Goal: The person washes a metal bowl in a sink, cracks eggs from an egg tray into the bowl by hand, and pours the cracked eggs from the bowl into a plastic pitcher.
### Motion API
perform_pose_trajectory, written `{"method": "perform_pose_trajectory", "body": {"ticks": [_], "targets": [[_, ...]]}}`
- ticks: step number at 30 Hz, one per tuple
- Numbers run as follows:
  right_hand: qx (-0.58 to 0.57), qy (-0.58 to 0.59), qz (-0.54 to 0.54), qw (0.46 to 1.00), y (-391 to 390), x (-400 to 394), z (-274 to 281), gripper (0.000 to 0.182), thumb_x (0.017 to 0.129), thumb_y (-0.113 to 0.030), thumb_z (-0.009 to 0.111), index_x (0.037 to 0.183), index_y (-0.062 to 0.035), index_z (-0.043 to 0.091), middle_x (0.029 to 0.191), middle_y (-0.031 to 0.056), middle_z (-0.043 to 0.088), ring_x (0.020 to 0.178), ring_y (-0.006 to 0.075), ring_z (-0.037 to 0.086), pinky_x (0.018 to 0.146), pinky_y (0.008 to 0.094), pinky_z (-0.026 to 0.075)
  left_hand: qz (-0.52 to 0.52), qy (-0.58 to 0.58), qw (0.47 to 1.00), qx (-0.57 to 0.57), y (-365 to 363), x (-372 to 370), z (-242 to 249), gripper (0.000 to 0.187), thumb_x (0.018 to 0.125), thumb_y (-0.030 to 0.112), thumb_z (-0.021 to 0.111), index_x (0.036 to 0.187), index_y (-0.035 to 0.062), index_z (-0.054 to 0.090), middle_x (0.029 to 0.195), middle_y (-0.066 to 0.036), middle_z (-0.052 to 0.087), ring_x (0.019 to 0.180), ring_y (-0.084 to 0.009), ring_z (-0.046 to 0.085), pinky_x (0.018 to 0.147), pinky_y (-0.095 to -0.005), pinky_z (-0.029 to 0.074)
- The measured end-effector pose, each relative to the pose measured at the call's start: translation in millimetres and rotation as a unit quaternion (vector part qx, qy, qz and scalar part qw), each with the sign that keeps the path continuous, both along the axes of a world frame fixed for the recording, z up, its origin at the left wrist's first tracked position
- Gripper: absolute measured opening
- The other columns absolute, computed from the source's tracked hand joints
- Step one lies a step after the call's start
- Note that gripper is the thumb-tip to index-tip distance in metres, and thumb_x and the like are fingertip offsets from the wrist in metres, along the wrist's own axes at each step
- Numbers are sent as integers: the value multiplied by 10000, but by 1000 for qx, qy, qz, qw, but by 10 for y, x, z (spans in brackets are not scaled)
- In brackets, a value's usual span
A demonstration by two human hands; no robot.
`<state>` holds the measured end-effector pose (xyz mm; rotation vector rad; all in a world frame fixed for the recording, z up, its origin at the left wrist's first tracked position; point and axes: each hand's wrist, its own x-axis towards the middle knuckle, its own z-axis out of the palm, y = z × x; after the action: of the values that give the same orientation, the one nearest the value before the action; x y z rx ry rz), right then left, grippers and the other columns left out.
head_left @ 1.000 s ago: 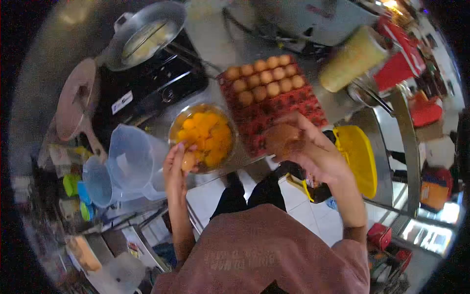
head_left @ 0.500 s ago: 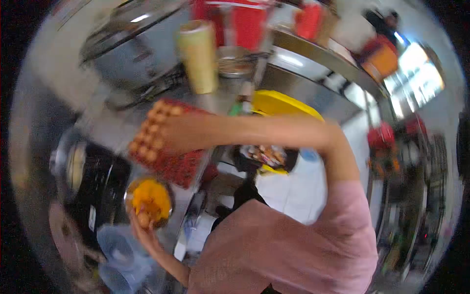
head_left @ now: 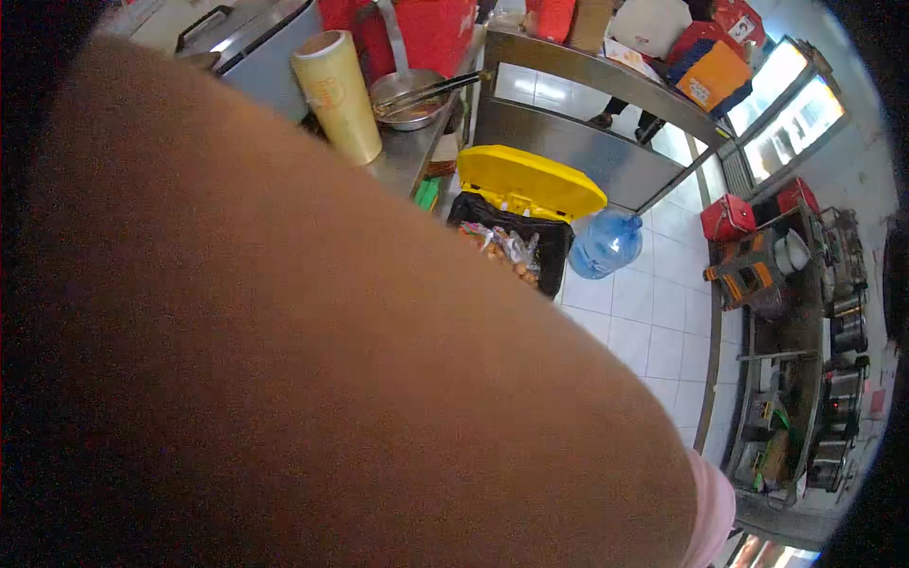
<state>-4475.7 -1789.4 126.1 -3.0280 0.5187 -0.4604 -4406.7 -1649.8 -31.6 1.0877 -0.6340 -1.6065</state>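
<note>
A bare forearm with a pink sleeve (head_left: pixel 714 511) fills the lower left and centre of the view, very close to the camera. Neither of my hands shows; the arm covers the area where they might be. Above the arm stands a yellowish roll (head_left: pixel 339 99) on the metal counter (head_left: pixel 402 156). Beside it is a metal bowl (head_left: pixel 415 117) with dark tongs or chopsticks lying across it. The egg tray and the bowl of yolks are hidden.
An open bin with a yellow lid (head_left: pixel 530 178) holds eggshells and plastic. A blue water bottle (head_left: pixel 606 244) stands on the tiled floor (head_left: pixel 653 312). Shelves with pots (head_left: pixel 846 327) line the right side. A person's legs show beyond the metal table (head_left: pixel 568 144).
The arm has come up close to the camera and now blocks the egg tray, the yolk bowl and both hands. The view is sharper on the right.
</note>
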Motion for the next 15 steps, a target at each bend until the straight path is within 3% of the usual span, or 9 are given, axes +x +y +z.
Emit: {"method": "perform_pose_trajectory", "body": {"ticks": [15], "targets": [[-13, -24, 104, 994, 327, 625, 169, 233, 752, -236, 518, 895, -55, 554, 821, 140, 600, 764, 308, 584, 637, 414, 472, 38, -9, 999, 12, 330, -86, 62, 357, 838, 307, 502, 1083, 50, 471, 979, -100, 542, 754, -152, 525, 573, -241, 451]]}}
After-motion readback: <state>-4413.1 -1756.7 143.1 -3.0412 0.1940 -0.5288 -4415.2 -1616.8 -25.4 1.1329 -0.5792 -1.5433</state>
